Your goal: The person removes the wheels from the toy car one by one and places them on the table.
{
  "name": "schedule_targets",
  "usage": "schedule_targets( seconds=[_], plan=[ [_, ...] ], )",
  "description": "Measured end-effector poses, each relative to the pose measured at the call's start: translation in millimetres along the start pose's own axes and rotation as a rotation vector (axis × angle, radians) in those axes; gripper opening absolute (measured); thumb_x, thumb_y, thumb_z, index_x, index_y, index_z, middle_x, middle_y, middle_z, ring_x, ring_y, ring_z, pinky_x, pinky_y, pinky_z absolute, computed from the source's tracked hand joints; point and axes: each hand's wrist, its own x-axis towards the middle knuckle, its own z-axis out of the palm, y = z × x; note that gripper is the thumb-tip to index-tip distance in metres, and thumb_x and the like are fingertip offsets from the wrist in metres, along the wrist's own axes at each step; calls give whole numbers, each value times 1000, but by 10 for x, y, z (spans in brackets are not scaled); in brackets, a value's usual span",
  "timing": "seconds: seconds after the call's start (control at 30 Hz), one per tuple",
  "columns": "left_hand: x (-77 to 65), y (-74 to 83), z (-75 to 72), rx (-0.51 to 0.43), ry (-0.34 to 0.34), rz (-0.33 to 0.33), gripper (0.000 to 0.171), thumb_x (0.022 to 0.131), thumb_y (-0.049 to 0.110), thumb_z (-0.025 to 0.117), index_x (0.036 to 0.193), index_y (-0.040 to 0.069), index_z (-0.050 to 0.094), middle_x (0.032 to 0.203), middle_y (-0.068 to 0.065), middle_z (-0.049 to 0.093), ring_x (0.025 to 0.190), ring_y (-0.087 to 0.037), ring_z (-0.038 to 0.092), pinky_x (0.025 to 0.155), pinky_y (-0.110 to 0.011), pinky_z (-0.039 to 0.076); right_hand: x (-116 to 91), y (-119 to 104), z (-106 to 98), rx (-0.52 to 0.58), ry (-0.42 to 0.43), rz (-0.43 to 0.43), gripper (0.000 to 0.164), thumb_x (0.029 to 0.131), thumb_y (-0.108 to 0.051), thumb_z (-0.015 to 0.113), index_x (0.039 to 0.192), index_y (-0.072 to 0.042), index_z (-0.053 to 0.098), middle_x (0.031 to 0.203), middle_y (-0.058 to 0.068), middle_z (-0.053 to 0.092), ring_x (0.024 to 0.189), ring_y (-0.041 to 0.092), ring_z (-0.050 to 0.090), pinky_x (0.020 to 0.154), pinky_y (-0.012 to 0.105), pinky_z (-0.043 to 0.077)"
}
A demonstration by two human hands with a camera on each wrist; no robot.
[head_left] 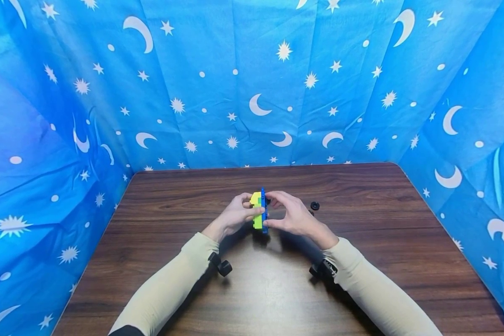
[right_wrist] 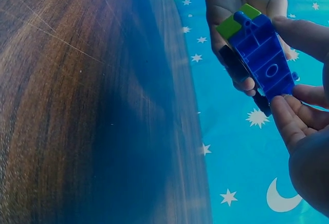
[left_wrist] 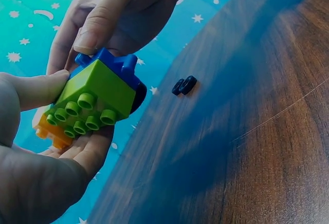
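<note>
Both hands hold a toy car of building blocks above the table. It has a blue wheel base (right_wrist: 267,59), a lime green block (left_wrist: 92,90) with round studs and a yellow-orange block (left_wrist: 53,133) at one end. My left hand (head_left: 235,214) grips the blocks, thumb on one side and fingers on the other. From the other side my right hand (head_left: 295,215) pinches the base by its edges, between thumb and fingers. Black wheels (right_wrist: 261,102) show along one side of the base; the opposite side shows a bare blue axle peg (right_wrist: 295,75).
Two loose black wheels (left_wrist: 189,85) lie on the brown wooden table (head_left: 172,196), just beyond the right hand. A blue cloth (head_left: 218,93) with white moons and stars hangs behind and at both sides. Each sleeved wrist carries a black camera (head_left: 224,267).
</note>
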Motion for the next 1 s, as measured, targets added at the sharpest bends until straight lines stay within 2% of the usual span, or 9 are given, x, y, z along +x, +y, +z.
schedule_targets(
  seconds=[0.33,0.6,0.8,1.0],
  plan=[
    [11,-14,15,9,-4,5,49,93,6,65,134,1,40,124,-17,56,107,-21,61,97,-38,53,-5,9,-3,-26,18,-18,71,75,-35,84,134,-7,53,127,9,59,102,27,63,86,44,56],
    [19,-21,11,22,-21,10,48,92,7,65,135,-1,44,120,-15,54,101,-20,60,85,-32,56,-3,-12,-8,-16,23,-26,72,76,-36,83,134,-6,53,128,11,58,103,30,63,86,52,55],
    [19,-38,4,6,-59,32,43,94,6,63,133,-3,48,114,-13,58,97,-18,61,82,-30,57,0,-32,-10,-52,24,-25,72,76,-38,83,134,-7,54,127,11,58,102,28,63,85,47,55],
    [23,-53,19,-25,-44,50,49,93,1,61,137,-3,39,117,-15,59,97,-18,62,80,-30,56,4,-42,-3,-70,9,-14,71,77,-38,82,134,-6,54,128,13,57,101,31,63,84,46,56]
  ],
)
